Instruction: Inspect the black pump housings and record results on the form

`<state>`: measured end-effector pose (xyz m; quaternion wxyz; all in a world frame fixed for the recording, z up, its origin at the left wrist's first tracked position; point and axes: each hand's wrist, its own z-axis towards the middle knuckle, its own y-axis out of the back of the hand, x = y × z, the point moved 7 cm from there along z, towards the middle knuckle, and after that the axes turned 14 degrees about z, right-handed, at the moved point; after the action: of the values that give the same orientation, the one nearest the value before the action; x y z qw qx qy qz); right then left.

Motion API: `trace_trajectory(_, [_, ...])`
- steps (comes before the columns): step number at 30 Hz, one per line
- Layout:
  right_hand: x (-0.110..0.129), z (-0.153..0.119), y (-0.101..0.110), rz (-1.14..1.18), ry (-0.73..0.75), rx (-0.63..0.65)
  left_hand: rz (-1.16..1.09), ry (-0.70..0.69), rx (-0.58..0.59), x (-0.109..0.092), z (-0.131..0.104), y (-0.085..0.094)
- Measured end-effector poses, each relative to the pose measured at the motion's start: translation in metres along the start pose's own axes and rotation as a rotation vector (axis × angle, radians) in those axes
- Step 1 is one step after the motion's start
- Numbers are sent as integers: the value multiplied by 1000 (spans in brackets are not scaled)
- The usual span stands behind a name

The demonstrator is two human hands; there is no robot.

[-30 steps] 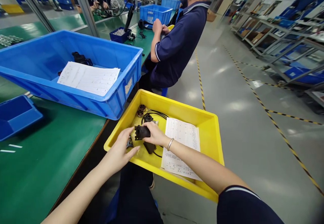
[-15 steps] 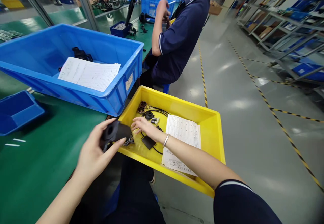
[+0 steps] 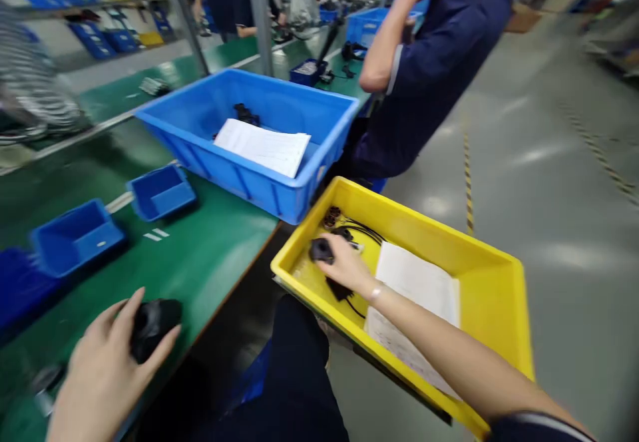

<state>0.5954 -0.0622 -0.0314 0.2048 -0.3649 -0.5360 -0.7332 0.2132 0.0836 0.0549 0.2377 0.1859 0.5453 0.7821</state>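
Observation:
My left hand (image 3: 112,355) is wrapped round a black part (image 3: 154,325) over the green table's near edge; whether the part rests on the table is unclear. Inside the yellow bin (image 3: 479,255), my right hand (image 3: 344,262) grips a small round black part (image 3: 321,250) near the bin's left end. Around that hand lie copper-coloured motors (image 3: 332,217), black cables (image 3: 368,230) and a flat black piece (image 3: 338,289). White paper sheets (image 3: 414,289) lie in the bin, partly under my right forearm.
A large blue bin (image 3: 234,169) with paper and black parts stands on the green table (image 3: 229,242). Small blue trays (image 3: 162,192) sit to its left. Beyond the yellow bin a person in a dark shirt (image 3: 449,49) sits close by.
My left hand has carried its black part from beside the yellow bin to over the green table. My right hand, earlier empty, has taken hold of a small black part. The view has turned left.

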Motion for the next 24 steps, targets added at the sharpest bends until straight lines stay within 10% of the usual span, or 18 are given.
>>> trace_trajectory(3, [33, -4, 56, -21, -3, -299, 148, -71, 158, -10, -4, -5])
trace_trajectory(6, [96, 4, 57, 21, 83, -279, 173, -177, 148, -8, -2, -9])
trace_trajectory(15, [224, 63, -138, -31, 169, 93, 340, 63, 121, 15, -5, 0])
trace_trajectory(24, [265, 67, -203, 125, 204, 259, 170, -21, 103, 34, 9, 11])
